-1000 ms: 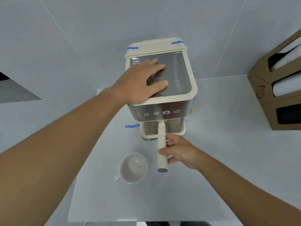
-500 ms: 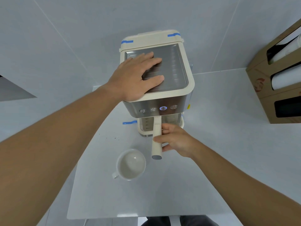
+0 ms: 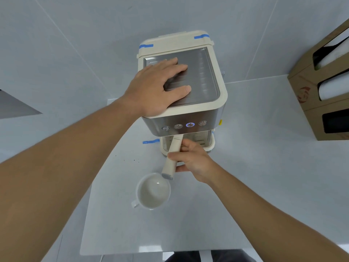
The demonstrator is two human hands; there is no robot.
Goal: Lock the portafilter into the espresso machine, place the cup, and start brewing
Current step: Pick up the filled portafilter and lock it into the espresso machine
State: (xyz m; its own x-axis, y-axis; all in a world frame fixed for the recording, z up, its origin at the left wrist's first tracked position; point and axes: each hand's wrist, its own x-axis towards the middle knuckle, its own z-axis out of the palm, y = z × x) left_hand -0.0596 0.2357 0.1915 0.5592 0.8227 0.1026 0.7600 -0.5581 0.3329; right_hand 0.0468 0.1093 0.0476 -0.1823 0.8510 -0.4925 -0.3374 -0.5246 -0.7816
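A cream and steel espresso machine (image 3: 205, 106) stands at the back of the white table (image 3: 188, 233). My left hand (image 3: 156, 89) lies flat on its steel top, fingers spread. My right hand (image 3: 190, 159) grips the cream handle of the portafilter (image 3: 172, 157), whose head is hidden under the machine's front. The handle slants down to the left, its grey end just above the rim of an empty white cup (image 3: 153, 192) that stands in front of the machine. One of several front buttons (image 3: 189, 125) glows blue.
A brown cardboard dispenser (image 3: 321, 87) with white cups stands at the right. Strips of blue tape (image 3: 150, 142) mark the table and the machine's back corners. A few dark specks lie on the table left of the drip tray. The table's front edge is near my body.
My right hand has pushed the portafilter under the machine and swung its handle leftward, so the handle's end now sits over the cup's rim. My left hand stays on the top.
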